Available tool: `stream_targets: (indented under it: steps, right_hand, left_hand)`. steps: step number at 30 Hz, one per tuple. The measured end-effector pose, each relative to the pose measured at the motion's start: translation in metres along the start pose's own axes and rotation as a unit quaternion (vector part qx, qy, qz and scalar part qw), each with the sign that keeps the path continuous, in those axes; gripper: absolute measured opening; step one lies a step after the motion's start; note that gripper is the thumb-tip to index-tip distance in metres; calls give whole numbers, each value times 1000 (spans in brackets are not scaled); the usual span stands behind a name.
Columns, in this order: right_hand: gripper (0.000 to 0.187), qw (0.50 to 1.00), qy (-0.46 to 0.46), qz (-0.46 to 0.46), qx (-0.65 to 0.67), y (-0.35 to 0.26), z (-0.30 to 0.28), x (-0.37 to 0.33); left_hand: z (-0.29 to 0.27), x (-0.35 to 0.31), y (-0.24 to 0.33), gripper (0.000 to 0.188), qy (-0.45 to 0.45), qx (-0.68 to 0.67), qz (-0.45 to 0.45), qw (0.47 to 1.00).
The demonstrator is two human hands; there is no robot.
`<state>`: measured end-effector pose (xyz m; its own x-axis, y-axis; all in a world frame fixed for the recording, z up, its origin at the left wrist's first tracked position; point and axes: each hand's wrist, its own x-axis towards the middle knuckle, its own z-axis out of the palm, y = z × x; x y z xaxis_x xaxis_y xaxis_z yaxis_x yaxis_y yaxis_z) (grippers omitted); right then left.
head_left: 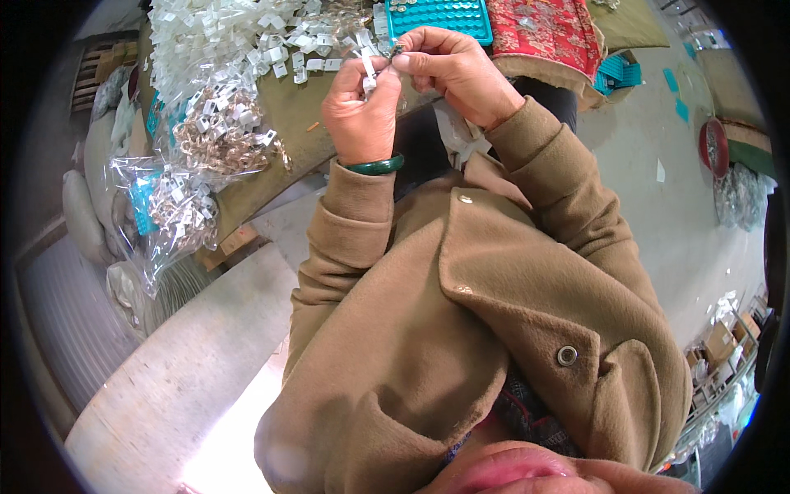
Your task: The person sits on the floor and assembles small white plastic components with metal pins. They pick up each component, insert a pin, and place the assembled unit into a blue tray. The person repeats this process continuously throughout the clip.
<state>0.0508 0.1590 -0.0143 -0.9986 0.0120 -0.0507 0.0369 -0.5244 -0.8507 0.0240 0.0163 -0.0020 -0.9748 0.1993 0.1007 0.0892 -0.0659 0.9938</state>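
Observation:
My left hand [362, 119], with a dark green bangle [376, 165] at its wrist, is closed on a small white plastic tag [369, 72]. The fingertips of my right hand [461, 72] pinch a tiny dark piece [397, 53] right beside that tag. Both hands meet there, and whether the two parts are joined is too small to tell. Just behind the fingers lies a turquoise tray [448, 23] with rows of small round pieces. To the left, a large heap of white plastic tags [222, 41] covers the table, some loose ones close to my left hand.
Clear bags of tags with gold-coloured chains [218, 132] sit at the table's left edge, another bag [177, 206] below. Red patterned cloth [547, 37] lies right of the tray. A box with turquoise trays [617, 72] stands at right; a dark red basin [713, 148] is farther off.

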Motion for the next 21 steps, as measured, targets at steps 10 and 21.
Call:
stream_targets:
  steps: [10, 21]
  right_hand:
    - [7, 989, 50, 29, 134, -1, -11, -14]
    - [7, 999, 34, 8, -40, -3, -6, -21]
  left_hand:
    - [-13, 0, -2, 18, -88, -147, -238, 956]
    - [-19, 6, -13, 30, -122, -186, -208, 953]
